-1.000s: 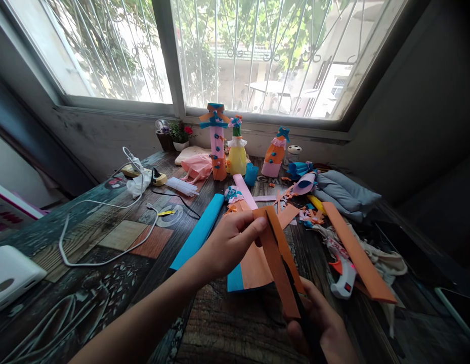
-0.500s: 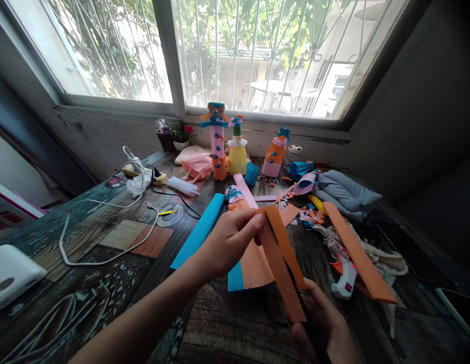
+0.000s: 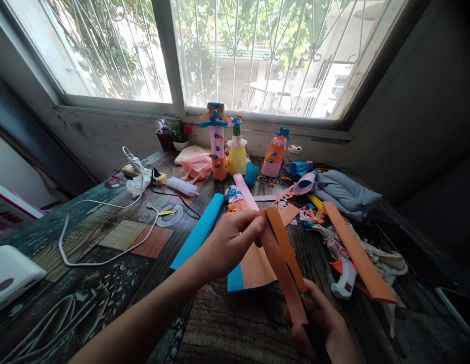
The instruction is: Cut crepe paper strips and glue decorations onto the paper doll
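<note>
Pinching the orange strip point(image 3: 282, 263), left hand point(image 3: 229, 245) fingers; right hand point(image 3: 322, 328) grip hidden behind it.

Your right hand point(image 3: 326, 328) runs off the lower edge of the frame, and the orange strip point(image 3: 282, 263) covers its fingers, so you cannot tell what it grips; something dark shows there. The white box point(image 3: 10, 275) at lower left is cut by the left edge. The scraps point(image 3: 308, 215) at centre right are too small to tell apart.
</note>
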Motion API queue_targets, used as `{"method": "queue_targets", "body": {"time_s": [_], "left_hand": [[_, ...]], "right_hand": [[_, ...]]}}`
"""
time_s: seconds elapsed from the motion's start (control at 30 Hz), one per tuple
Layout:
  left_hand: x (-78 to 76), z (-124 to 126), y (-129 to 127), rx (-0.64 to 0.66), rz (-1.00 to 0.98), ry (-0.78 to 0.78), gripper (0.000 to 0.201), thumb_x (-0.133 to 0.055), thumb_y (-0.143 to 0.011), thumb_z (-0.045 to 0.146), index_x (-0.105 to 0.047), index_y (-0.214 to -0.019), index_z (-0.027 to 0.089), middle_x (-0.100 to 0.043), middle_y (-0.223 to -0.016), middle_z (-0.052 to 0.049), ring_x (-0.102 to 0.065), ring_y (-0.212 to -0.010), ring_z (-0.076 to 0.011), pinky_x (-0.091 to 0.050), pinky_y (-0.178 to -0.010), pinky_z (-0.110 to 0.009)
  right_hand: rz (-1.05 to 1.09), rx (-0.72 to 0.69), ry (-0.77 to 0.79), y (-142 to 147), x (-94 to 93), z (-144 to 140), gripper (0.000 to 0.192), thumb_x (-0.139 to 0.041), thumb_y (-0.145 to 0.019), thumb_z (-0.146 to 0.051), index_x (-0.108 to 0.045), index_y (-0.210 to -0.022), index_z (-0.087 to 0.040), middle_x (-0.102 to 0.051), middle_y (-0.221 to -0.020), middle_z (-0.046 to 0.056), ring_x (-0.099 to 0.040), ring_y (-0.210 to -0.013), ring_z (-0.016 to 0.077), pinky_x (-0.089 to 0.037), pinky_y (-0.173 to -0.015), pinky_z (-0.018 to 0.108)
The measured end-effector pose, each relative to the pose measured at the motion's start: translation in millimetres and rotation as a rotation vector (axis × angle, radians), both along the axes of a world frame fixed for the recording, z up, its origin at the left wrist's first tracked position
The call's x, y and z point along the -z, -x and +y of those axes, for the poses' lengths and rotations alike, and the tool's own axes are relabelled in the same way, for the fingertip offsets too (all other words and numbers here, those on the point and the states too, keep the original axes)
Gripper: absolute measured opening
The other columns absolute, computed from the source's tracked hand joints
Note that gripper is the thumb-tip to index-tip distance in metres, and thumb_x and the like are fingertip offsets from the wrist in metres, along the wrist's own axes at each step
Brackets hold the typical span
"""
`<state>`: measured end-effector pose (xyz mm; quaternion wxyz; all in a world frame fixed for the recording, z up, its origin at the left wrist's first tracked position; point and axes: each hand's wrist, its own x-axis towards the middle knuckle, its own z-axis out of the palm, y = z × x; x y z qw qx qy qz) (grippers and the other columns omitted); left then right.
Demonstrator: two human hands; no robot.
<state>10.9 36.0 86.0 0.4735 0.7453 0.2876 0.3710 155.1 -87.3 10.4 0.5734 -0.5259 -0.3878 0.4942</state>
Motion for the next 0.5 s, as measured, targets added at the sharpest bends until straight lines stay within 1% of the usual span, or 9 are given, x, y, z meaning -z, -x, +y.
{"method": "queue_targets", "body": {"time_s": [0.1,0.23,0.33,0.5], "left_hand": [[-0.3,0.1,0.1,-0.001,-0.001,-0.003,0.029,-0.039,-0.09,0.027,-0.048,-0.066,0.014,-0.045,-0.06,0.003,-0.043,-0.058,-0.0085,-0.031,-0.053,-0.02],[0.2,0.3,0.6,-0.001,0.004,-0.001,0.029,-0.038,-0.09,0.027,-0.048,-0.066,0.014,-0.045,-0.06,0.003,-0.042,-0.058,-0.008,-0.032,-0.054,-0.019],[0.9,0.7,0.8,0.0,0.003,-0.004,0.029,-0.038,-0.09,0.026,-0.049,-0.066,0.014,-0.046,-0.06,0.003,-0.043,-0.058,-0.0079,-0.032,-0.054,-0.019],[1.1,0.8,-0.5,-0.002,-0.003,-0.013,0.028,-0.038,-0.09,0.025,-0.049,-0.065,0.014,-0.046,-0.06,0.004,-0.042,-0.057,-0.0075,-0.032,-0.053,-0.019]], "right_hand": [[0.001,-0.008,0.026,-1.9,1.4,0.6,0.05,-0.073,-0.059,-0.057,-0.06,-0.095,-0.026,-0.051,-0.055,-0.004,-0.036,-0.048,0.0081,-0.028,-0.045,0.018],[0.0,-0.005,0.062,-4.5,5.4,0.8,0.054,-0.074,-0.056,-0.059,-0.061,-0.097,-0.026,-0.052,-0.057,-0.003,-0.037,-0.049,0.0089,-0.029,-0.045,0.019],[-0.022,0.006,0.044,-4.8,6.0,1.0,0.05,-0.076,-0.056,-0.057,-0.061,-0.094,-0.027,-0.054,-0.057,-0.003,-0.041,-0.051,0.0097,-0.033,-0.047,0.019],[-0.054,0.02,0.014,-2.6,3.1,0.8,0.049,-0.071,-0.061,-0.059,-0.058,-0.097,-0.029,-0.055,-0.058,-0.003,-0.039,-0.049,0.0091,-0.031,-0.046,0.018]]}}
